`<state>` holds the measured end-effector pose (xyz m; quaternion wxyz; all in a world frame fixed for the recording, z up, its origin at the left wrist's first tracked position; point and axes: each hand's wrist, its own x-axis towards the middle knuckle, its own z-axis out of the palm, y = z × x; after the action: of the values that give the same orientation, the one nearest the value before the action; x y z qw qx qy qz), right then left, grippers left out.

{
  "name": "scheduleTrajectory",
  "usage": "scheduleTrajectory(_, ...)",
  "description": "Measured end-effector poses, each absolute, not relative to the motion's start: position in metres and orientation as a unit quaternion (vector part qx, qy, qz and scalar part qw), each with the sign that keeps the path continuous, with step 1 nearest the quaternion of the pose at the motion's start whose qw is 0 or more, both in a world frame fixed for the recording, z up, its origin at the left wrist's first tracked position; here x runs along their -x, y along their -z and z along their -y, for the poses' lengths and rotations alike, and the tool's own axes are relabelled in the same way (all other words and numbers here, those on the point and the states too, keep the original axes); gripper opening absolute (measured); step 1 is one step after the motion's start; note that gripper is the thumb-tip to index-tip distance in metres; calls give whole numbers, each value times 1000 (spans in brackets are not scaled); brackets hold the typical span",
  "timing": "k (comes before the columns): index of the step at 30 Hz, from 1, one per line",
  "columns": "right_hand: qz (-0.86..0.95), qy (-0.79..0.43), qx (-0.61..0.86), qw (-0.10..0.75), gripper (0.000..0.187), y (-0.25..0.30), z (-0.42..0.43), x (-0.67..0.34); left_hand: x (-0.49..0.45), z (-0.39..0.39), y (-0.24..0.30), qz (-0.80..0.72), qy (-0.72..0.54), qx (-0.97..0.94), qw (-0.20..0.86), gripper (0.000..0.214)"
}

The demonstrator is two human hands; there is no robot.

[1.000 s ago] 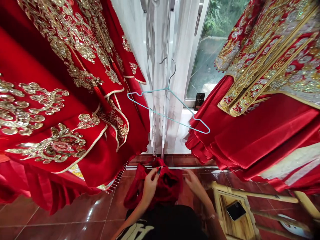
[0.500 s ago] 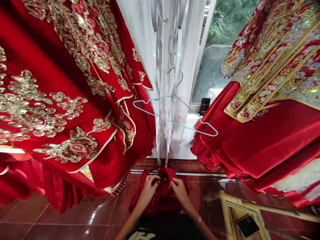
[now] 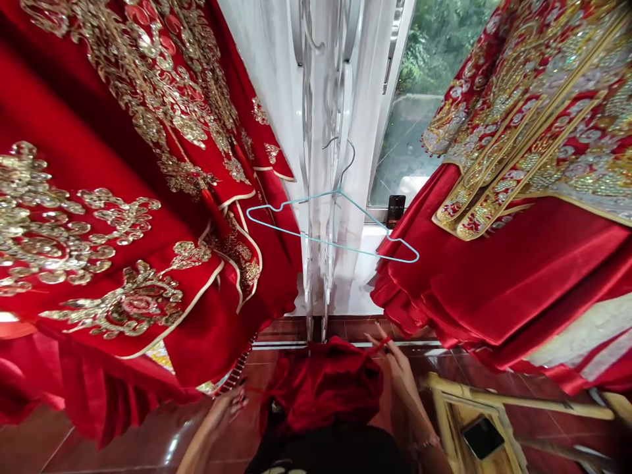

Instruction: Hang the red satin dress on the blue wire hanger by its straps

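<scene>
My right fingers (image 3: 391,361) clench a red tie (image 3: 379,346) at the red bundle's (image 3: 323,388) upper right; my left fingers (image 3: 234,401) sit farther off, spread, grip unconfirmed

A black T-shirt (image 3: 326,454) with a sliver of white print (image 3: 275,470) covers the torso; a thin bracelet (image 3: 427,442) rings the right wrist (image 3: 419,428), and the left hand (image 3: 222,409) has dark-painted nails (image 3: 242,388).

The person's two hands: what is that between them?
In the head view, a bunched red cloth lies between the left hand and the right hand.
</scene>
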<state>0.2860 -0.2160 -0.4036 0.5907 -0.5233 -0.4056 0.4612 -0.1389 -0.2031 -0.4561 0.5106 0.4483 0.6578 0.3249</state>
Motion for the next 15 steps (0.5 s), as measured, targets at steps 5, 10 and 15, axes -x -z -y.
scheduleTrajectory(5, 501, -285, 586, 569, 34, 359, 196, -341, 87, 170, 383, -530, -447, -328, 642, 35)
scheduleTrajectory(10, 515, -247, 528, 629, 45, 292, 161, -388, 57, 132, 290, -390, -597, -372, 595, 44)
scheduleTrajectory(15, 520, -267, 472, 659, 56, 243, 106, -412, 56, 76, 248, -351, -690, -412, 481, 41)
